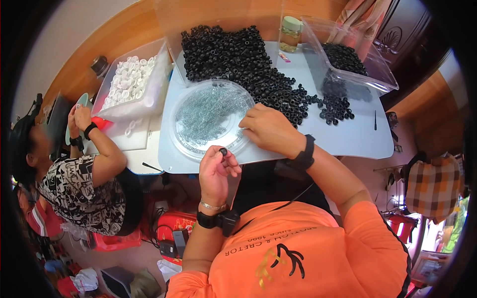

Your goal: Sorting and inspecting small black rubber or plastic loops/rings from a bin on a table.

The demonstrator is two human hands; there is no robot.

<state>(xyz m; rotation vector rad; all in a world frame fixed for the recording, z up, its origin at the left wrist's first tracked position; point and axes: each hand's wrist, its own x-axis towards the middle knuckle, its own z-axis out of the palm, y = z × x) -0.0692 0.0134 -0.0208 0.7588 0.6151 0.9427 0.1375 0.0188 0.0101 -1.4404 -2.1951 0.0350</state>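
My left hand is raised at the table's near edge, palm up. Its thumb and fingers pinch a small black round cap. Just right of it, my right hand reaches over the rim of a round clear tray. The thumb and fingers of that hand are drawn together, and whatever is between them is hidden. Inside the tray lies a heap of tiny grey-clear pieces, too small to tell whether rings or springs. Behind my right hand a large pile of black caps spreads across the pale table.
A clear bin with more black pieces stands at the right, beside a green-lidded jar. At the left, a plastic bin holds white parts. A person works there with both hands raised. A thin dark tool lies far right.
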